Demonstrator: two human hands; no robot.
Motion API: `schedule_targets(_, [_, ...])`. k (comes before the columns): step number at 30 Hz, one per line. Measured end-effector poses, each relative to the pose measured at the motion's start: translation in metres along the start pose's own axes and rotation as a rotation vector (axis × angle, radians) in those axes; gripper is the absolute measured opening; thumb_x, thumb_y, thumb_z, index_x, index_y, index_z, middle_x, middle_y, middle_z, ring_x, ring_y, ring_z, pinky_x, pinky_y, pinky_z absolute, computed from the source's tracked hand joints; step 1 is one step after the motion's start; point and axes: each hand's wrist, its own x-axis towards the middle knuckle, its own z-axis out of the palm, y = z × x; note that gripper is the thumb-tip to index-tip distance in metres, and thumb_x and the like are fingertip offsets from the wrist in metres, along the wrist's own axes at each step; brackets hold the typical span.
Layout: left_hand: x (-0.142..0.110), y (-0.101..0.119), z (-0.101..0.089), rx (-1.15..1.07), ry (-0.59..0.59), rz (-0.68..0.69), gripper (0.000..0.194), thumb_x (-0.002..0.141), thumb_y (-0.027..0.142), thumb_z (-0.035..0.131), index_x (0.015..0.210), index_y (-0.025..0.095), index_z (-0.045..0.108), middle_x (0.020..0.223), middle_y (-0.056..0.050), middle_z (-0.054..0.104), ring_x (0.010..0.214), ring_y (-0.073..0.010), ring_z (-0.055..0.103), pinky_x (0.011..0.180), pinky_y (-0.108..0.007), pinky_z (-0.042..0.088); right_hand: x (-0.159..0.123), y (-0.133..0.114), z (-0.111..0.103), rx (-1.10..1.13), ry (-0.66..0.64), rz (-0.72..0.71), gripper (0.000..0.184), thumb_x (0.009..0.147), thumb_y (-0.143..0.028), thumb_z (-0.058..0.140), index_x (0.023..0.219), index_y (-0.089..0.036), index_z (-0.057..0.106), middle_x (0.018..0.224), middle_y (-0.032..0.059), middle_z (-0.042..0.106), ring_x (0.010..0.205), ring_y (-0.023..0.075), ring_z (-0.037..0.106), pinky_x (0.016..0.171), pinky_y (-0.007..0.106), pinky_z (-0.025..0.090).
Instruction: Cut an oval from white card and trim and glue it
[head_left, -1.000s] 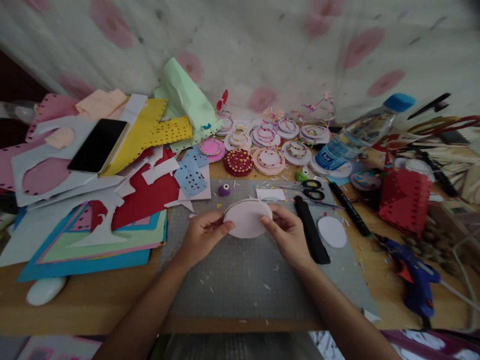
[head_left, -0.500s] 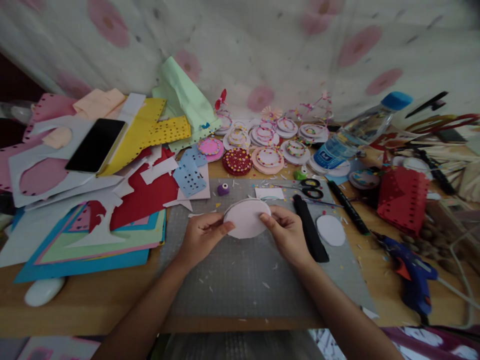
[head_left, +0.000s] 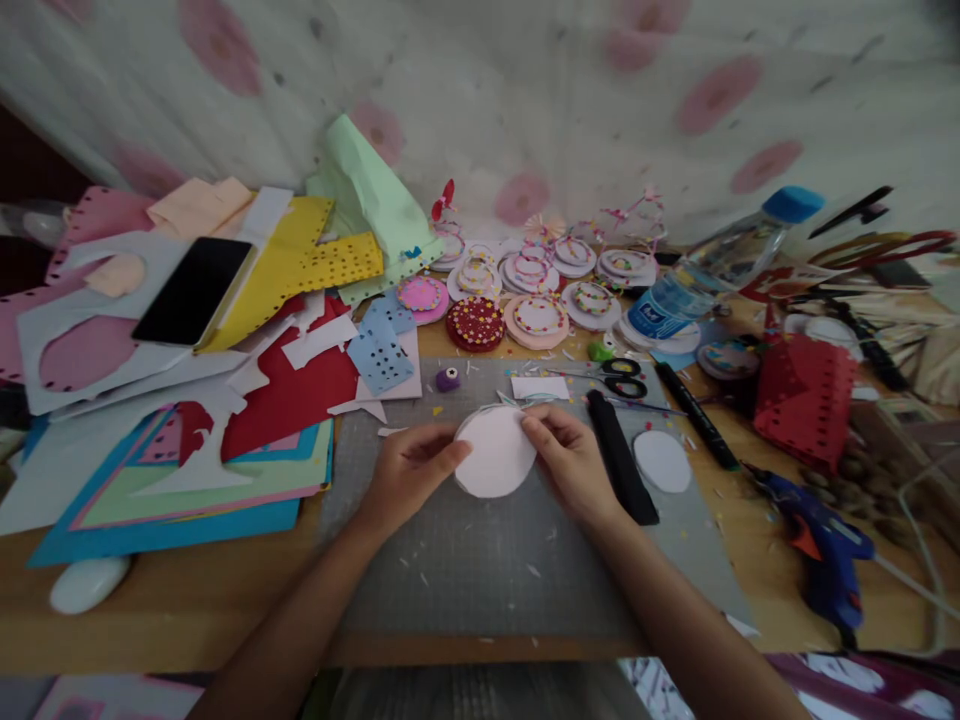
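Between my two hands is a round white paper disc (head_left: 496, 455), held above the grey cutting mat (head_left: 480, 580). My left hand (head_left: 416, 470) pinches its left edge, thumb on the face and fingers behind. On the opposite edge, my right hand (head_left: 574, 460) grips it the same way. Thin edges along the upper rim suggest more than one layer. Beyond the disc lie a small white paper rectangle (head_left: 540, 388), scissors (head_left: 621, 378) and a purple craft punch (head_left: 448, 378). A second white disc (head_left: 662, 461) rests right of a black strip-like case (head_left: 621, 460).
Coloured paper sheets (head_left: 202, 500) and a phone (head_left: 195, 290) cover the left side. Several decorated paper discs (head_left: 536, 318) stand at the back beside a tilted water bottle (head_left: 705, 265). A marker (head_left: 697, 415) and a blue glue gun (head_left: 821, 560) lie on the right.
The disc has tipped so its face shows rounder and fuller to me, and its lower edge has dropped slightly. Both hands keep their hold on it.
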Motion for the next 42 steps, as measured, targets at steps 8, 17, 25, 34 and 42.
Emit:
schedule_targets(8, [0.001,-0.007,-0.002,0.045,-0.017,-0.037,0.030,0.087,0.043,0.061,0.094,0.018,0.076,0.076,-0.002,0.070,0.068,-0.0139,0.058,0.059,-0.021,0.044,0.002,-0.007,-0.001,-0.125,-0.080,-0.024,0.030,0.071,-0.050,0.076,0.079,-0.022,0.071,0.076,0.0018,0.067,0.069,0.0163,0.059,0.063,0.028,0.048])
schedule_targets(17, [0.000,-0.001,-0.003,0.143,-0.019,0.005,0.030,0.087,0.043,0.060,0.091,0.019,0.078,0.065,0.000,0.063,0.060,-0.0136,0.051,0.055,-0.022,0.038,0.002,-0.008,-0.003,-0.143,-0.102,-0.020,0.029,0.071,-0.051,0.076,0.078,-0.023,0.074,0.078,0.0034,0.072,0.072,0.0195,0.063,0.064,0.031,0.051])
schedule_targets(25, [0.000,-0.004,-0.004,0.079,0.034,-0.008,0.032,0.084,0.046,0.063,0.075,0.017,0.075,0.058,0.001,0.059,0.055,-0.0119,0.049,0.052,-0.022,0.038,0.000,-0.006,0.000,-0.053,-0.086,0.033,0.027,0.068,-0.047,0.079,0.077,-0.022,0.074,0.076,0.0030,0.071,0.071,0.0193,0.062,0.063,0.030,0.050])
schedule_targets(34, [0.005,-0.001,0.004,-0.035,-0.055,-0.108,0.032,0.074,0.047,0.071,0.073,0.016,0.068,0.068,-0.003,0.067,0.063,-0.0155,0.059,0.059,-0.026,0.049,-0.004,-0.010,0.007,0.143,-0.063,0.097,0.030,0.075,-0.046,0.074,0.095,-0.026,0.063,0.090,0.0002,0.067,0.075,0.0150,0.060,0.064,0.025,0.048])
schedule_targets(42, [0.002,-0.006,-0.003,0.011,-0.042,-0.072,0.050,0.087,0.058,0.049,0.057,0.017,0.049,0.054,0.002,0.048,0.053,-0.0109,0.045,0.048,-0.022,0.037,-0.003,-0.008,0.003,0.136,-0.129,0.121,0.024,0.076,-0.044,0.074,0.087,-0.024,0.065,0.073,-0.0017,0.065,0.061,0.0118,0.056,0.055,0.022,0.043])
